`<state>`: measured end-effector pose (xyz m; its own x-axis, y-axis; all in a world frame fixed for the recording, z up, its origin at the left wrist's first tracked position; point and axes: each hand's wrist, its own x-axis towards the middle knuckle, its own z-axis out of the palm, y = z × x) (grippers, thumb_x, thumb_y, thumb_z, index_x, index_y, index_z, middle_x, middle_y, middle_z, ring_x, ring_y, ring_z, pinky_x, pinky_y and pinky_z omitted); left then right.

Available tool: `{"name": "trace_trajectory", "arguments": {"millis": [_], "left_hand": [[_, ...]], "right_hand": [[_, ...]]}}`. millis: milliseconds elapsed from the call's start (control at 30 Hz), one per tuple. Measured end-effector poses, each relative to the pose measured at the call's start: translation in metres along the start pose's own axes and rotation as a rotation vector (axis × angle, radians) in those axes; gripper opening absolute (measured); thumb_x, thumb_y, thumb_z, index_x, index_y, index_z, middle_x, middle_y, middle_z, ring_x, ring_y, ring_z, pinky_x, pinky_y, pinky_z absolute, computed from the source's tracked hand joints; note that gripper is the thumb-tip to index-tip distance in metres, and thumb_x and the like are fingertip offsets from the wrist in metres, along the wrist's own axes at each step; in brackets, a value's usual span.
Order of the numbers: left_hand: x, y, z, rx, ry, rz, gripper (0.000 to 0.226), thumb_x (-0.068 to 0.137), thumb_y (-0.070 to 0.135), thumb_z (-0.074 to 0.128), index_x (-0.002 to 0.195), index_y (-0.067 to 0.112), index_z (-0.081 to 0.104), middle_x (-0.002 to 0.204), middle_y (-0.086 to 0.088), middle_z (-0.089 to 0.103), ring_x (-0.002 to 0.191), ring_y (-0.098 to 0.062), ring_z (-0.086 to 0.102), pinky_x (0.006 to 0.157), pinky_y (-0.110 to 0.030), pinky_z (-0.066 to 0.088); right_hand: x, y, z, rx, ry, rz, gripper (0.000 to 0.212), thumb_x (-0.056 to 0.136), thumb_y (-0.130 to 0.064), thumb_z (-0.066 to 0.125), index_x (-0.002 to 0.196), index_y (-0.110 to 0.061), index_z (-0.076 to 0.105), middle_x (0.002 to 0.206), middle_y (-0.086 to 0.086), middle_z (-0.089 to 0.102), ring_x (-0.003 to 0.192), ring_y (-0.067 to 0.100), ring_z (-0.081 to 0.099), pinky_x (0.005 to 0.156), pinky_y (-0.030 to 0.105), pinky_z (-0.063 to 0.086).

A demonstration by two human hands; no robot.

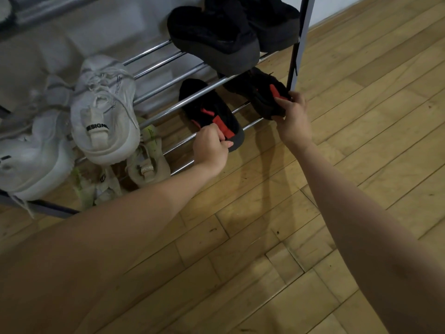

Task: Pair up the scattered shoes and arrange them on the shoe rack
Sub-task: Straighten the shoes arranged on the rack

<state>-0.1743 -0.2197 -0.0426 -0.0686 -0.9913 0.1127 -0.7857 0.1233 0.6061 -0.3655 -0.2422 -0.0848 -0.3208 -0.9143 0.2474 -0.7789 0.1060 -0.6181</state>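
Left hand (pixel 212 145) fingers pinch left shoe (pixel 209 112) heel; right hand (pixel 292 114) pinches right shoe (pixel 257 90) heel. Light, soft knit; heel grip suits.

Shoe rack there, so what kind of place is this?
Probably a home entryway or room corner: a metal shoe rack stands against a white wall on a wooden parquet floor, holding white sneakers and black slippers.

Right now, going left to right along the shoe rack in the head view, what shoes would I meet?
White sneakers on the upper rail → beige-green shoes below → black-and-red shoe held by left hand → its mate held by right hand.
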Motion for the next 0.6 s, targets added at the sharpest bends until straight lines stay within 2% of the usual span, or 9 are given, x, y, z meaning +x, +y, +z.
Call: {"name": "trace_trajectory", "arguments": {"millis": [100,433,533,600], "left_hand": [[0.01,0.002,0.001,0.016,-0.028,0.037,0.017,0.082,0.014,0.073,0.084,0.001,0.061,0.085,-0.001,0.056,0.077,-0.014,0.051,0.066,-0.026,0.045],[0.033,0.032,0.03,0.008,-0.016,0.02,0.014,0.085,0.017,0.07,0.091,0.006,0.064,0.105,-0.005,0.061,0.085,-0.012,0.049,0.07,-0.022,0.038],[0.031,0.03,0.034,-0.016,-0.066,0.004,0.02,0.085,0.013,0.068,0.102,0.007,0.059,0.121,-0.006,0.054,0.096,-0.014,0.051,0.074,-0.02,0.036],[0.027,0.026,0.036,-0.038,-0.138,0.02,0.029,0.083,0.008,0.068,0.109,0.008,0.054,0.136,-0.007,0.044,0.114,-0.019,0.05,0.083,-0.019,0.037]], "right_hand": [[0.001,0.001,0.001,-0.02,0.005,0.0,0.052,0.09,-0.005,0.062,0.139,-0.017,0.051,0.145,0.011,0.037,0.138,0.029,0.032,0.11,0.039,0.038],[0.008,0.002,0.006,0.051,0.035,0.018,0.049,0.089,-0.005,0.062,0.136,-0.014,0.054,0.143,0.011,0.04,0.136,0.029,0.036,0.105,0.039,0.044],[0.005,0.001,0.01,0.03,0.042,0.02,0.05,0.091,-0.004,0.059,0.139,-0.014,0.05,0.147,0.01,0.037,0.138,0.028,0.035,0.107,0.04,0.044],[0.001,-0.001,0.011,0.021,0.001,0.023,0.055,0.093,-0.005,0.054,0.145,-0.017,0.042,0.156,0.01,0.026,0.143,0.029,0.027,0.11,0.042,0.041]]}}
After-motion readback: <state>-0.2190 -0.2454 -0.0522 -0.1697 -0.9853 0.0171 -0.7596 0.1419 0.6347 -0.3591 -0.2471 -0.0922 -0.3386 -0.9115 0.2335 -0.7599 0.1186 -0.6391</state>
